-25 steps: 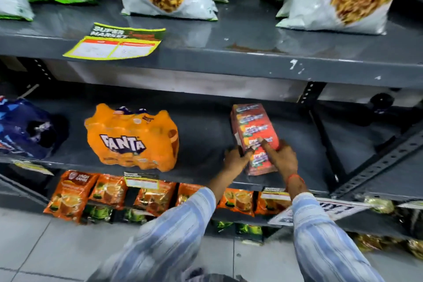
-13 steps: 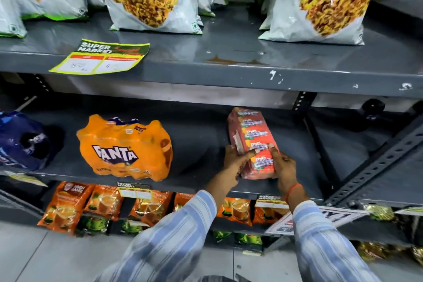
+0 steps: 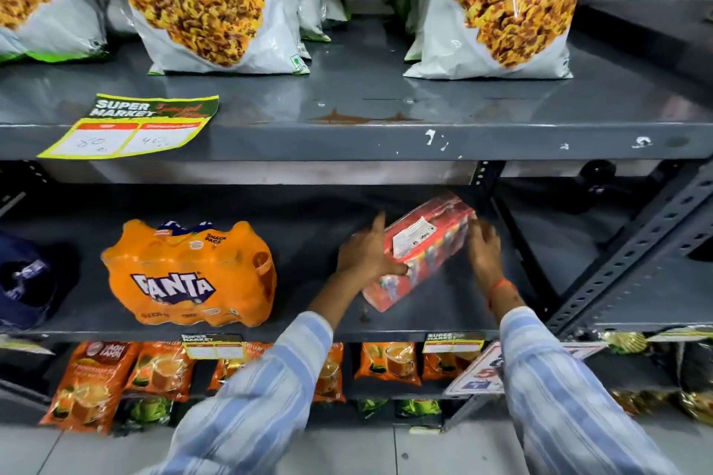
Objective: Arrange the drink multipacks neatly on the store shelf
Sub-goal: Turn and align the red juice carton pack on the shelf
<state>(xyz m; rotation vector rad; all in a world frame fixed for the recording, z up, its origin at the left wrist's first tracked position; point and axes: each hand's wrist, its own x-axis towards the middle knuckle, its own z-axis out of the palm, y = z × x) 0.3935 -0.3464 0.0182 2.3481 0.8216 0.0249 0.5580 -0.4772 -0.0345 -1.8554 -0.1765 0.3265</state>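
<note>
left hand (image 3: pixel 366 254): mine, gripping the red drink multipack (image 3: pixel 422 254), thumb on top.
right hand (image 3: pixel 483 251): blurred against its right side; i cannot tell the grip.
multipack: skewed, right end of the middle shelf (image 3: pixel 301 235), well apart from the fanta multipack (image 3: pixel 189 276).

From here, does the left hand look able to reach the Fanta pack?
Probably yes: only bare shelf lies between the left hand and the Fanta pack, though it holds the red pack.

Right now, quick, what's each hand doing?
Left hand: grips the red multipack, thumb across it.
Right hand: open, straight fingers against its other side; blurred.
</note>
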